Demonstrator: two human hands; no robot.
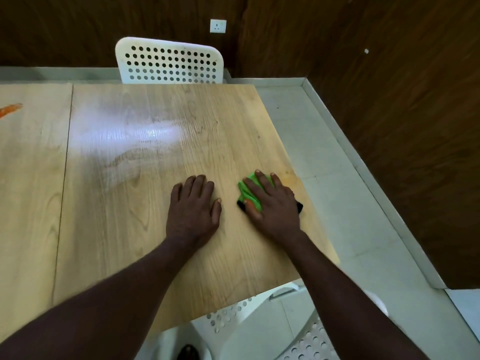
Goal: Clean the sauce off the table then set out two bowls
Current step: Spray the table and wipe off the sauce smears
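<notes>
While my right hand presses down on the green cloth, its fingers lie straight and spread across the fabric rather than curled round it. A black edge of the cloth shows on either side of my palm. The cloth lies on the wooden table close to its right edge. Just past my fingertips a faint orange smear tints the wood at that edge.

My left hand rests palm down on bare wood just beside the cloth but apart from it, fingers relaxed and close together, holding nothing.

Far to my left, beyond a seam in the tabletop, a bright streak of sauce lies at the border of the view, well apart from the cloth and from both my hands. A pale patch of glare sits on the wood between that streak and my hands.

At the far side of the table stands a white perforated chair, its back upright against the table edge. A second white chair shows below the near edge, close to me. On the dark wood wall behind hangs a white socket, and pale floor runs along the right of the table
</notes>
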